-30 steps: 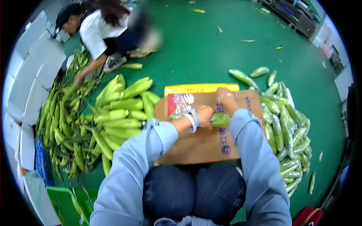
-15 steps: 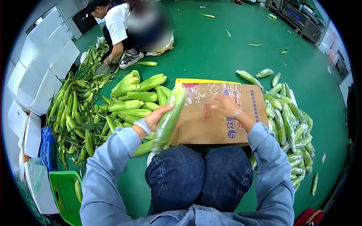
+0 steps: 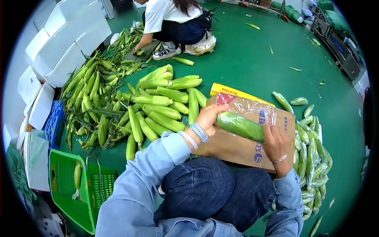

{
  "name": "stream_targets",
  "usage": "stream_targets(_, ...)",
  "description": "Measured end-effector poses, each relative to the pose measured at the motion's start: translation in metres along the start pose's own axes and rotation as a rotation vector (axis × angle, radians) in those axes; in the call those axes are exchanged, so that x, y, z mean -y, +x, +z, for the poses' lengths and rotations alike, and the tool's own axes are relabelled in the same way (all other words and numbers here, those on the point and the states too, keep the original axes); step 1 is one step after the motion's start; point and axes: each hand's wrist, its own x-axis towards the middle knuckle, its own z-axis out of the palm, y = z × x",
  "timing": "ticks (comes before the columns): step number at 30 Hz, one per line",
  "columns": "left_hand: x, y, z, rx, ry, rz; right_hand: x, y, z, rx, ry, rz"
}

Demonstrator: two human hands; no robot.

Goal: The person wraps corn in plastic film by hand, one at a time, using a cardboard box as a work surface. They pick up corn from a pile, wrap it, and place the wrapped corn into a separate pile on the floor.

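Note:
An ear of corn [image 3: 240, 127] in green husk, with shiny clear film on it, lies sideways between my two hands above a brown cardboard box [image 3: 221, 148]. My left hand [image 3: 210, 120] grips its left end. Around its right end my right hand [image 3: 275, 143] is closed. Clear plastic film [image 3: 246, 107] lies on the box's top, near a yellow box [image 3: 241, 94] at the far edge. To the left is a pile of unwrapped corn ears [image 3: 158, 103]. Film-wrapped ears [image 3: 312, 158] are heaped at the right.
A person [image 3: 173, 23] crouches at the far left beside loose husks and corn [image 3: 92, 91]. A green basket [image 3: 73, 203] with one ear inside stands near left, by a blue crate [image 3: 55, 122]. White foam boxes [image 3: 59, 55] line the left wall. Scraps lie on the green floor.
The corn has gone from upright in my left hand to lying sideways over the box. My right hand has come onto its other end. The whole view has turned leftward.

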Motion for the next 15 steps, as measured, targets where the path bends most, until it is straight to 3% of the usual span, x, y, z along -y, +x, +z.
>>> stream_targets(1, 0.013, 0.002, -0.007, 0.016, 0.12, 0.019, -0.006, -0.003, -0.005, -0.095, -0.09, -0.08)
stream_targets(4, 0.036, -0.002, -0.021, 0.144, 0.225, -0.5, -0.035, -0.023, -0.003, -0.238, -0.241, -0.197)
stream_targets(5, 0.041, 0.004, -0.036, 0.189, 0.228, -0.703, -0.051, -0.042, 0.01, -0.189, -0.195, -0.101)
stream_targets(6, 0.043, 0.011, -0.06, 0.239, 0.153, -0.688, -0.066, -0.06, 0.016, -0.159, -0.134, 0.03)
stream_targets(8, 0.025, 0.014, -0.111, 0.108, 0.329, -0.222, -0.092, -0.092, 0.009, 0.072, -0.018, 0.578)
stream_targets(9, 0.009, 0.014, -0.134, -0.161, 0.551, -0.057, -0.126, -0.121, 0.011, 0.116, -0.142, 0.715)
stream_targets(10, 0.004, 0.024, -0.186, -0.333, 1.314, 0.449, -0.159, -0.149, 0.012, 0.178, -0.263, 0.851)
stream_targets(11, -0.02, 0.011, -0.197, -0.478, 1.522, 0.338, -0.189, -0.172, 0.008, 0.329, -0.389, 1.027)
stream_targets(13, -0.035, -0.003, -0.222, -0.386, 2.213, 0.45, -0.23, -0.209, -0.001, 0.419, -0.478, 1.07)
stream_targets(14, -0.031, 0.0, -0.238, -0.374, 2.208, 0.453, -0.247, -0.225, 0.0, 0.427, -0.562, 1.065)
stream_targets(15, -0.021, 0.008, -0.26, -0.296, 2.472, 0.604, -0.258, -0.236, 0.003, 0.427, -0.641, 1.065)
